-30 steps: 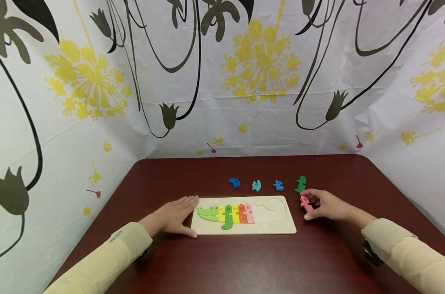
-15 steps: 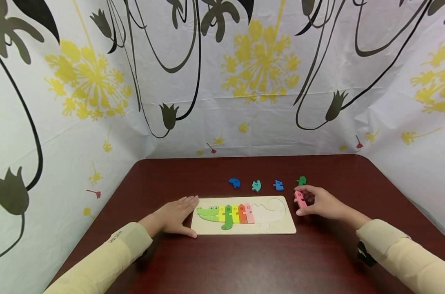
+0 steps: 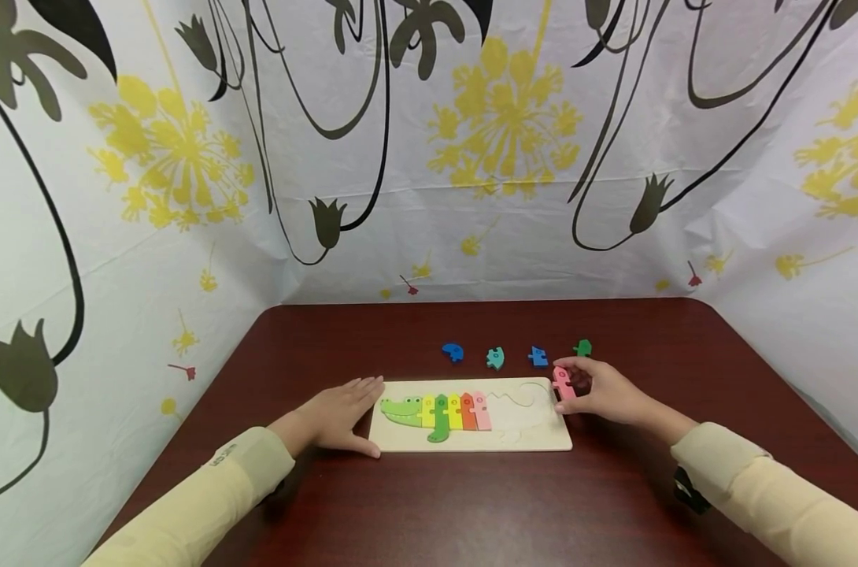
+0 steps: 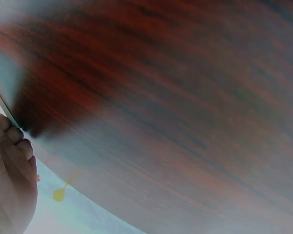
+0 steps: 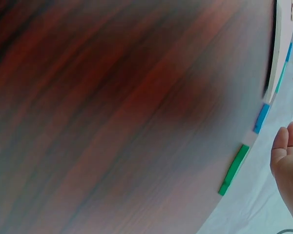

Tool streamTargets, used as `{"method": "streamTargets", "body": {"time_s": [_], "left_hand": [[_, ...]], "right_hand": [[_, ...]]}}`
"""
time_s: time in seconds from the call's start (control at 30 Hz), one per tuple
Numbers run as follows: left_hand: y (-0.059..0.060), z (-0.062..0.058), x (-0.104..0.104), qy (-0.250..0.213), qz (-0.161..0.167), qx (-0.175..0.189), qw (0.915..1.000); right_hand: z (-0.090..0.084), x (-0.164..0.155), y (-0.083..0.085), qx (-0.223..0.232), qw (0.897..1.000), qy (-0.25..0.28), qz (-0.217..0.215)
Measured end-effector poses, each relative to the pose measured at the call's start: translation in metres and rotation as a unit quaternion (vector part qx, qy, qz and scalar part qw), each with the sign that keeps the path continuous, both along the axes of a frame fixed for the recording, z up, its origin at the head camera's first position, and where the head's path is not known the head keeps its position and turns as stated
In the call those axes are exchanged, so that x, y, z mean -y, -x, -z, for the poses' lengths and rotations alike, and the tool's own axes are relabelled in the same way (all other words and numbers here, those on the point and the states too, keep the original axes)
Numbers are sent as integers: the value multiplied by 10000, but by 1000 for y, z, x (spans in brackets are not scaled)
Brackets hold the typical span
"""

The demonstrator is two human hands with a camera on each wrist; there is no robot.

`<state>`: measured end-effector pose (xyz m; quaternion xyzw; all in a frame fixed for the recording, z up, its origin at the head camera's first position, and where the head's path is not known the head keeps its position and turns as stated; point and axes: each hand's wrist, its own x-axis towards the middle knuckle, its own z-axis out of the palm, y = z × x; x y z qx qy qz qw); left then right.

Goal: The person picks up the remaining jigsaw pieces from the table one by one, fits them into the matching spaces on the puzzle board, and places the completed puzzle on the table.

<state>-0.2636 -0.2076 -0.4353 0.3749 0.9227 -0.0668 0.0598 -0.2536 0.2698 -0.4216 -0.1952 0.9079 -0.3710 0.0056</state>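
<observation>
Pink piece (image 3: 563, 383) is at the right end of the board (image 3: 471, 443), pinched between the thumb and fingers of the right hand (image 3: 602, 391); whether it touches the board I cannot tell. That forearm slants in from the near right, thumb on the near side, fingers arched on the far side. Left hand (image 3: 335, 417) lies palm down at the opposite end, fingers straight and grasping nothing, thumb spread toward the near corner. Green piece (image 3: 582, 347) sits on the table (image 3: 471, 508) beyond the right hand, partly hidden.
</observation>
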Motion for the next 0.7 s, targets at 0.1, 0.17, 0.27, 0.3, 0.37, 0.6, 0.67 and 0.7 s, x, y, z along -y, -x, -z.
{"method": "streamTargets", "body": {"time_s": [0.1, 0.17, 0.27, 0.3, 0.37, 0.6, 0.67, 0.7], "left_hand": [[1, 0, 0, 13, -6, -15, 10000], [1, 0, 0, 6, -3, -16, 10000], [1, 0, 0, -19, -1, -5, 10000], [0, 0, 0, -24, -2, 2, 10000], [0, -1, 0, -28, -2, 24, 10000], [-1, -2, -1, -64, -10, 72, 10000], [-1, -2, -1, -72, -13, 71, 9999], [-1, -2, -1, -72, -10, 72, 9999]], "right_hand": [[1, 5, 0, -19, 10000, 55, 55], [1, 9, 0, -22, 9999, 79, 82], [2, 14, -1, 10, 9999, 101, 56], [2, 15, -1, 20, 9999, 109, 43], [2, 19, -2, 57, 9999, 138, 9], [4, 31, -4, 45, 9999, 124, -82], [5, 34, -5, 19, 9999, 99, -85], [5, 36, -5, 9, 9999, 79, -89]]}}
